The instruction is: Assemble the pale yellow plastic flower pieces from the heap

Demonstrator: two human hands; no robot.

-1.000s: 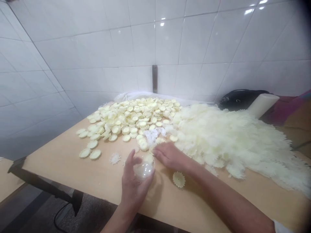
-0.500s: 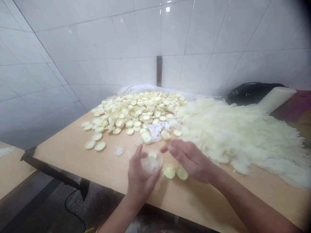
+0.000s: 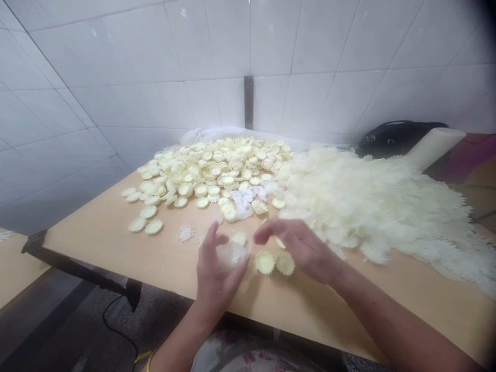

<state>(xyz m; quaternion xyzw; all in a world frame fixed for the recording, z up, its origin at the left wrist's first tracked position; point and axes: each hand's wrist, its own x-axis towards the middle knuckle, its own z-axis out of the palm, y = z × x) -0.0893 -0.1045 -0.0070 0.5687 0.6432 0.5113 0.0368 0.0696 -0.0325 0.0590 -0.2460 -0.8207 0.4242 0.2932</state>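
Observation:
My left hand (image 3: 215,271) is curled round a small clear plastic cup (image 3: 231,254) near the front edge of the wooden table (image 3: 101,235). My right hand (image 3: 298,245) hovers just right of the cup, fingers loosely bent and pointing left, with nothing clearly in them. Two pale yellow scalloped cups (image 3: 274,262) lie on the table beneath my right hand. A wide spread of the same formed yellow cups (image 3: 209,173) covers the far left part of the table. A big heap of flat whitish scalloped pieces (image 3: 372,206) lies to the right.
White tiled walls meet in the corner behind the table. A black rounded object (image 3: 391,137) and a white cylinder (image 3: 434,147) sit at the back right. A single white scalloped piece (image 3: 185,233) lies left of my hands. A dark floor and a cable (image 3: 116,320) show below the table's left edge.
My right hand drew back from the pile toward the cup. A second yellow cup now lies beside the first on the table. My left hand kept hold of the clear cup.

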